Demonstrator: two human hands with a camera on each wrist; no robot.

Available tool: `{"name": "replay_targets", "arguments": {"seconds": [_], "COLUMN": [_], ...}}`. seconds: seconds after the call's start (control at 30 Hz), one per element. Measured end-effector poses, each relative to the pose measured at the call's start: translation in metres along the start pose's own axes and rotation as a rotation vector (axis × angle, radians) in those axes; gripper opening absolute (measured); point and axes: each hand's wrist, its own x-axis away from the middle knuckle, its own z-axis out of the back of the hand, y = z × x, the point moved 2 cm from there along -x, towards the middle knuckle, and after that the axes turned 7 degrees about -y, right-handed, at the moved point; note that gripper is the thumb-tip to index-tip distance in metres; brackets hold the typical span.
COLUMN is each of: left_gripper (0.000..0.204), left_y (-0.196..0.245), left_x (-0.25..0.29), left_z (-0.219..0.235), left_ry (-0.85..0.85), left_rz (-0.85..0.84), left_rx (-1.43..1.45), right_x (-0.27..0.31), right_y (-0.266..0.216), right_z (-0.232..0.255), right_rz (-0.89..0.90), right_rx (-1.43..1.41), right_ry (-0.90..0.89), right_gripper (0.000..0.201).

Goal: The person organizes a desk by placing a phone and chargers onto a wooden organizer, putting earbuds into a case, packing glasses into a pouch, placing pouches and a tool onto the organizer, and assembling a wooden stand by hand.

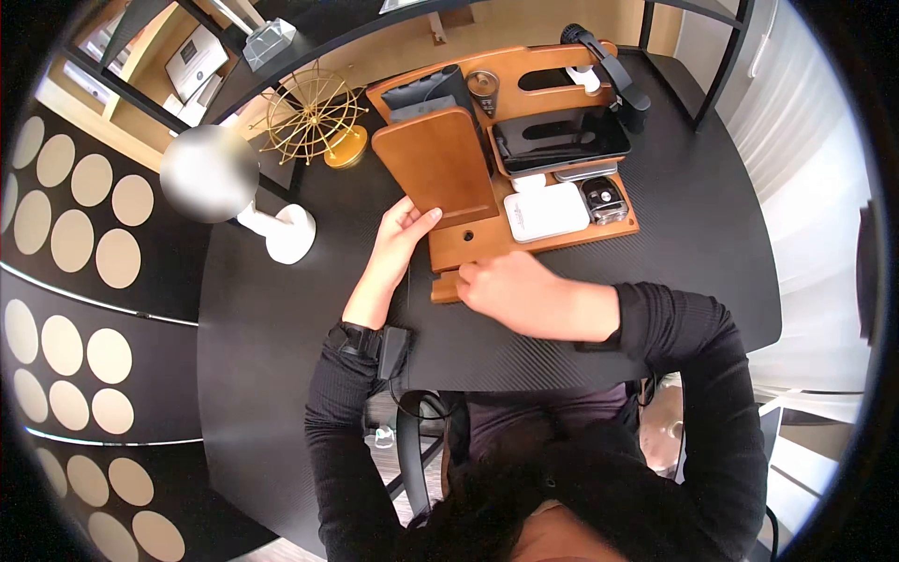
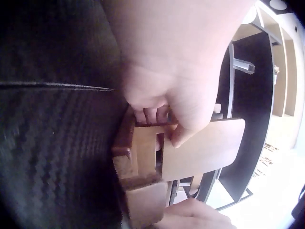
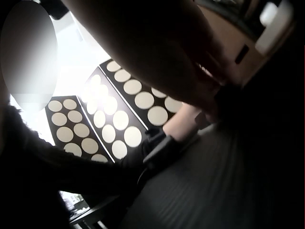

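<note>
A brown wooden desk organizer [image 1: 571, 236] stands on the desk with an upright panel [image 1: 433, 155] at its left end. My left hand [image 1: 391, 245] grips the lower left edge of this panel, thumb on the front and fingers behind it, as the left wrist view shows. At the organizer's front left corner, my right hand [image 1: 515, 292] holds a small wooden block [image 1: 444, 288] between curled fingers. The block [image 2: 147, 202] lies right at the base's front edge in the left wrist view. In the right wrist view the right hand is dark and its fingertips are hidden.
The organizer carries a white box [image 1: 548, 212], a watch [image 1: 604, 199], a black glossy case [image 1: 562, 139] and black headphones [image 1: 613, 70]. Left of it stand a gold wheel ornament [image 1: 314, 108] and a white round lamp or mirror [image 1: 290, 234]. A shelf [image 1: 328, 37] spans the desk's back.
</note>
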Motion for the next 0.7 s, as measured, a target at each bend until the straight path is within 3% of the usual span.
{"name": "replay_targets", "arguments": {"seconds": [0.2,0.27,0.33,0.37,0.4,0.47,0.5,0.6,0.7], "left_gripper": [0.025,0.025,0.026,0.038,0.038,0.054,0.071,0.075,0.078], "left_y": [-0.002,-0.002,-0.01,-0.011,-0.018,0.008,0.005,0.0,-0.014], "left_x": [0.0,-0.001,-0.002,-0.002,0.001,0.005,0.004,0.008,0.007], "left_z": [0.001,-0.001,0.012,0.021,0.023,0.0,0.003,0.006,0.014], "left_ry": [0.069,0.082,-0.002,-0.159,-0.16,-0.124,-0.104,-0.124,0.031], "left_rz": [0.049,0.048,-0.014,-0.044,-0.045,-0.011,0.069,0.01,0.08], "left_rx": [0.07,0.128,0.303,0.351,0.357,0.134,0.174,0.065,-0.007], "right_x": [-0.001,-0.006,-0.007,-0.008,-0.008,-0.005,-0.005,-0.005,-0.005], "right_y": [0.033,0.044,0.046,0.046,0.045,0.048,0.047,0.046,0.045], "right_z": [0.036,0.025,0.019,0.022,0.022,0.021,0.022,0.022,0.02], "right_rz": [0.041,0.002,0.002,-0.012,-0.013,-0.047,-0.069,-0.124,-0.182], "right_rx": [-0.143,-0.104,-0.114,-0.1,-0.099,-0.088,-0.08,-0.032,-0.023], "right_ry": [0.32,0.306,0.341,0.393,0.387,0.387,0.388,0.423,0.4], "right_gripper": [0.012,0.014,0.016,0.019,0.019,0.017,0.016,0.014,0.013]}}
